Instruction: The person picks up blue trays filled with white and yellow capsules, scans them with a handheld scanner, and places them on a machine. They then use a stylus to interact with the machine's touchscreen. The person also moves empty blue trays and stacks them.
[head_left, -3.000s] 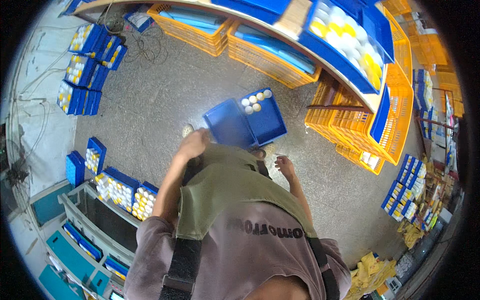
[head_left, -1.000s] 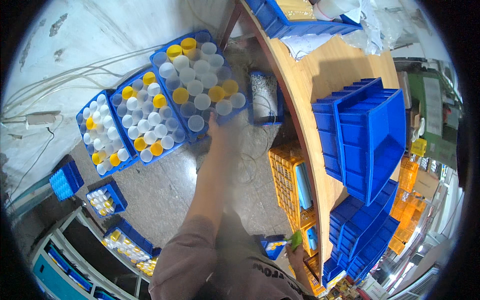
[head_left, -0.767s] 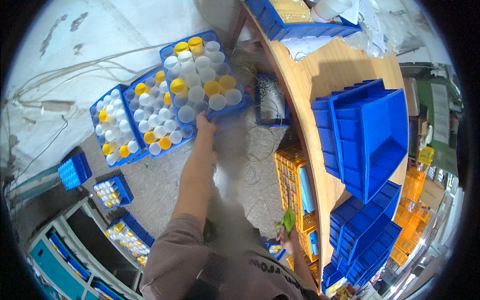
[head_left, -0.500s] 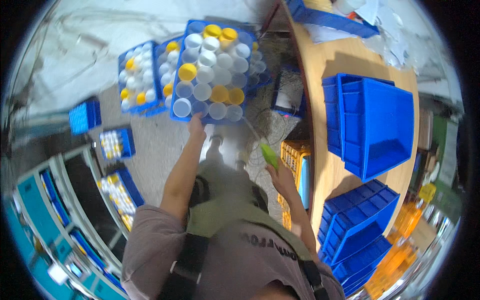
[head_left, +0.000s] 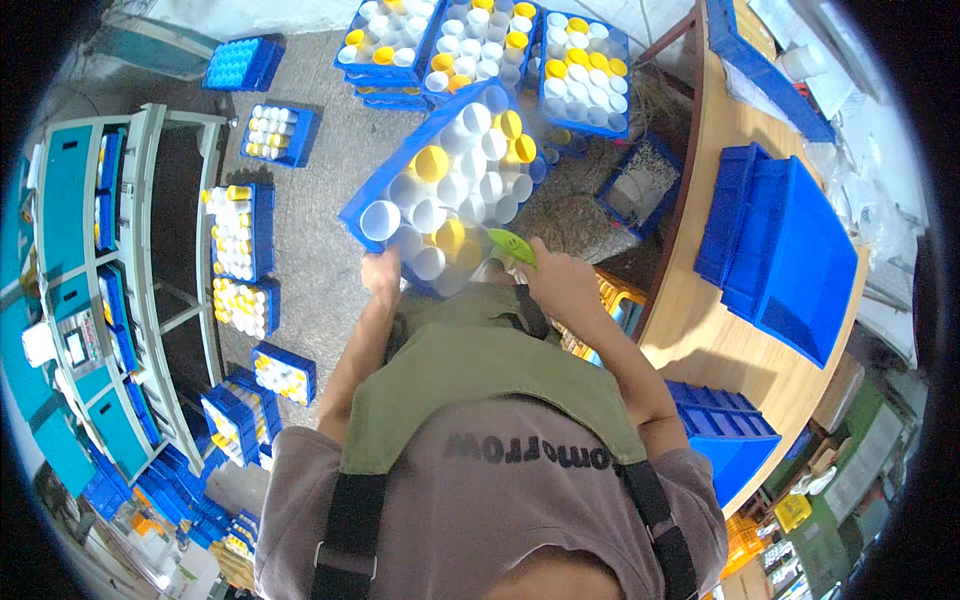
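Note:
My left hand is closed on the near left edge of a blue bin, which hangs tilted in front of my body. Upright white and yellow cylindrical cups stand packed in rows inside it. In my right hand is a bright green tool handle, pointing left over the bin's near right side. The tool's far end cannot be made out against the cups. My right fingers are wrapped round the handle.
Similar filled bins stand on the floor beyond, with more along the left beside a teal-and-grey cabinet. At right, a wooden workbench carries stacked blue bins. An orange crate sits beside the bench.
The held bin has come nearer to my body and tilted, its far end swung right. My right hand has brought the green tool up to the bin. The view has turned.

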